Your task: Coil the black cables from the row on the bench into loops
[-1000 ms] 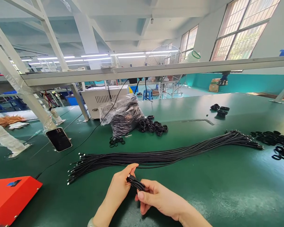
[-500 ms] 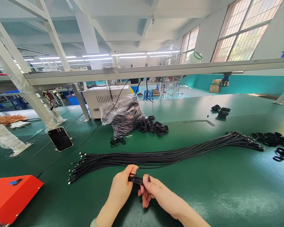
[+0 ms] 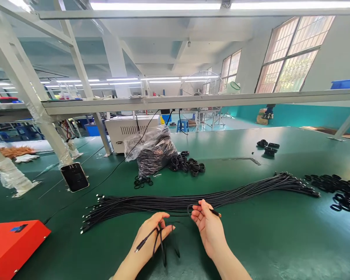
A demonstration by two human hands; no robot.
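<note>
Green tabletop (image 3: 280,233), red box (image 3: 14,251) toward near left corner. Above near edge: left hand (image 3: 148,236), grip holding looped cable (image 3: 141,245); right hand (image 3: 210,232), grip pinching plug end (image 3: 214,212). Cable bundle (image 3: 175,202) beyond.

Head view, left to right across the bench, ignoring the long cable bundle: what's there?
Red box → phone → left hand → right hand → small black bundles → pile of black coils.

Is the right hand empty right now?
No, the right hand holds a slim black cable end, which juts out on the hand's right side.
</note>
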